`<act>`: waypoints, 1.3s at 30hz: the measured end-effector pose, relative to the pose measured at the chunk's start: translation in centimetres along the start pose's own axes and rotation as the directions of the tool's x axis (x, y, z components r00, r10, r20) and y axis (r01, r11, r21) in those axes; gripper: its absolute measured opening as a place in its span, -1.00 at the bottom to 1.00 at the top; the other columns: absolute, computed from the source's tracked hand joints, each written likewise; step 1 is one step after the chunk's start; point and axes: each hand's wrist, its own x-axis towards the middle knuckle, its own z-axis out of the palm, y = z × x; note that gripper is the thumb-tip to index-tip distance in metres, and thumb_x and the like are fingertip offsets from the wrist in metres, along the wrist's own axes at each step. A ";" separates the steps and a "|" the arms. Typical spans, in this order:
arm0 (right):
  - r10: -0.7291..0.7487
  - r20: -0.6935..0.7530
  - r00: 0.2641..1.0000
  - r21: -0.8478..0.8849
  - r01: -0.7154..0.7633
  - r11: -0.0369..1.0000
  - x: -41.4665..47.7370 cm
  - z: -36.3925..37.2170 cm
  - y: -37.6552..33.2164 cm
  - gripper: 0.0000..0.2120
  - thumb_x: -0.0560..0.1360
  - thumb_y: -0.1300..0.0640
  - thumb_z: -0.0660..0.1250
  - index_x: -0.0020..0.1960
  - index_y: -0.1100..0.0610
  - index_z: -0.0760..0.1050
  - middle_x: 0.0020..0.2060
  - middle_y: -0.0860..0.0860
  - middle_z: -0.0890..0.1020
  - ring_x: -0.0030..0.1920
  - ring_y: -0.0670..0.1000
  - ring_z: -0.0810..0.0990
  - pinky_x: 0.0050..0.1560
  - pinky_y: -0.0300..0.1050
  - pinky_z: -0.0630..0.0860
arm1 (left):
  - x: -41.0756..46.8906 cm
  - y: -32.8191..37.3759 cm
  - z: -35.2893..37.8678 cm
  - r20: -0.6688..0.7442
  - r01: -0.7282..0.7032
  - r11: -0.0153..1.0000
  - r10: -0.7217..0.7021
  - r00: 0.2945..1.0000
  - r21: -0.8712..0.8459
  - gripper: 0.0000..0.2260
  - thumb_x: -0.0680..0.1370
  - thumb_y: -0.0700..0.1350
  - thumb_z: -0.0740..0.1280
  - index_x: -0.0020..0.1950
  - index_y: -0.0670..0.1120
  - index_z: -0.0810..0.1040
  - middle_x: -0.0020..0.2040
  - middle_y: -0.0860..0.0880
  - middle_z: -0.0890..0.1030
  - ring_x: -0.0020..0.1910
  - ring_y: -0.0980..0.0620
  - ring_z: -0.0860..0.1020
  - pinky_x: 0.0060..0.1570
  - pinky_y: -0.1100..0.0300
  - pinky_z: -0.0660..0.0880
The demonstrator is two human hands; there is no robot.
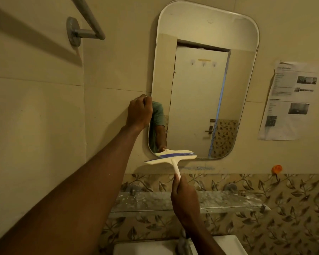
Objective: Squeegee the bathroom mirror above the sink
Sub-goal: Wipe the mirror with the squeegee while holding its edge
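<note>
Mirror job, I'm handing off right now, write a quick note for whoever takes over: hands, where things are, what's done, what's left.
Left hand: closed, braced on the mirror's left edge, about mid-height.
Right hand: gripping the squeegee by its handle.
Squeegee: blade tilted across the mirror's bottom-left edge, over the glass shelf and sink.
Done: it looks like a stroke has reached the bottom-left; wet or dry glass cannot be told from here.
Left: probably the centre and right strips, top to bottom, then check the edges.

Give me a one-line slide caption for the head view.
Right hand holds a white squeegee at the mirror's bottom-left corner while the left hand braces its left edge.
</note>
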 end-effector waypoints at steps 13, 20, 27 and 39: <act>0.021 -0.086 0.996 0.040 -0.017 0.999 2.3 -5.5 0.2 -0.64 0.64 -0.03 0.07 -0.20 0.12 0.46 -0.48 -0.01 0.51 -0.53 -0.07 0.44 -0.55 -0.23 0.29 | 0.1 1.0 -1.1 0.059 0.101 0.992 -0.097 0.994 -0.075 -0.68 0.61 -0.07 0.08 -0.20 -0.17 0.51 -0.20 -0.21 0.58 -0.21 -0.11 0.55 -0.20 0.10 0.51; -0.070 -0.224 0.972 0.158 0.107 0.982 9.0 -11.1 -4.8 -0.57 0.65 -0.02 0.05 -0.37 0.02 0.34 -0.50 -0.04 0.43 -0.51 -0.10 0.37 -0.51 -0.22 0.23 | 4.4 3.7 -4.1 0.358 0.464 0.884 -0.415 0.836 -0.060 -0.52 0.60 0.05 0.04 -0.13 -0.26 0.60 -0.21 -0.22 0.68 -0.23 -0.19 0.67 -0.17 0.01 0.65; -0.137 -0.298 0.945 0.207 0.204 0.957 15.9 -15.2 -10.4 -0.58 0.65 -0.09 0.01 -0.29 0.07 0.37 -0.45 0.02 0.47 -0.51 0.01 0.47 -0.54 -0.10 0.52 | 8.7 8.4 -4.2 0.139 0.279 0.947 -0.259 0.956 -0.157 -0.52 0.48 0.18 0.09 -0.06 -0.15 0.63 -0.11 -0.15 0.68 -0.15 -0.13 0.65 -0.05 -0.02 0.62; -0.150 -0.326 0.933 0.159 0.211 0.965 24.6 -21.9 -18.3 -0.58 0.65 -0.08 0.02 -0.10 0.21 0.45 -0.38 0.07 0.51 -0.51 -0.01 0.49 -0.56 -0.22 0.41 | 9.0 8.9 -2.9 -0.041 0.154 0.952 -0.170 0.985 -0.265 -0.56 0.62 0.09 0.11 -0.13 -0.22 0.58 -0.17 -0.25 0.65 -0.16 -0.23 0.64 -0.03 -0.14 0.60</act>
